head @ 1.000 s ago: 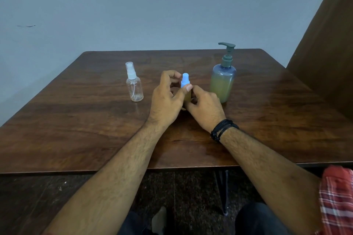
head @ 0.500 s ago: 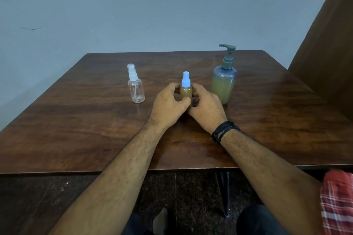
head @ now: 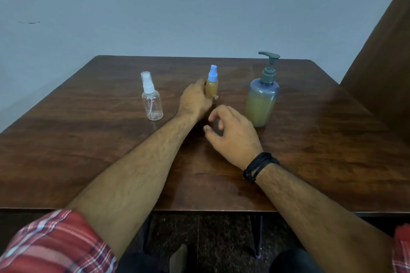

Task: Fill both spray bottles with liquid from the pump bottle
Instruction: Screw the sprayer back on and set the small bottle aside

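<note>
On the dark wooden desk (head: 88, 150), the right hand (head: 230, 133) hovers nearest, fingers loosely curled, holding nothing. Beyond, the left hand (head: 195, 101) grips the upright amber-filled blue-capped spray bottle (head: 211, 86), between the empty clear plastic spray bottle (head: 152, 104) and the grey-topped pump bottle (head: 263, 97).

Dark brown wooden table (head: 88, 150) in front of me, grain running crosswise, glossy, near edge straight, far corners rounded. Behind it a plain pale blue-grey wall (head: 199, 6) with one small dark mark (head: 28, 22) high on the left side. Brown wooden panel (head: 381, 62) rises at a slant at far right. I wear a black corded wristband (head: 259, 166) and rolled red plaid sleeves (head: 55, 244). Below the table edge: dark speckled floor (head: 221, 239).
</note>
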